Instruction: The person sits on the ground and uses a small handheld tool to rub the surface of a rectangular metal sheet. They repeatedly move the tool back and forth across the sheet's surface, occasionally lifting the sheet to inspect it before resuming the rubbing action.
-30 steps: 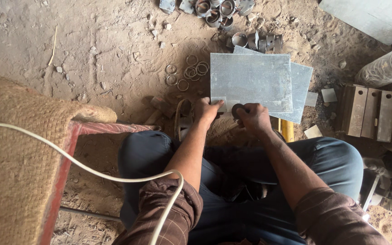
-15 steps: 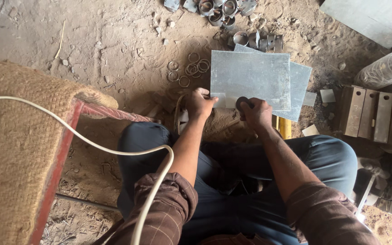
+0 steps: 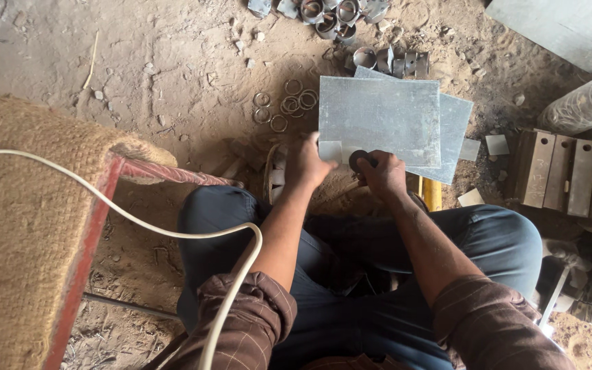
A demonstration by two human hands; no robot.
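Note:
A grey metal sheet (image 3: pixel 379 120) lies flat over a second sheet (image 3: pixel 455 130) on the dirt floor in front of my knees. My left hand (image 3: pixel 307 163) grips the near left edge of the top sheet, thumb on its surface. My right hand (image 3: pixel 381 173) is closed around a dark tool with a round black head (image 3: pixel 360 160) that rests on the sheet's near edge. What the tool is cannot be made out.
Several metal rings (image 3: pixel 286 107) lie left of the sheets. Short metal tube pieces (image 3: pixel 340 20) are scattered beyond. Wooden blocks (image 3: pixel 562 171) sit at right, a yellow bar (image 3: pixel 432 195) by my knee. A burlap-covered red frame (image 3: pixel 42 226) and a white cable (image 3: pixel 166 229) are at left.
My view has shifted slightly. My left hand slid a little along the sheet's near edge, and the tool's round head now shows between my hands. The sheets stay in place.

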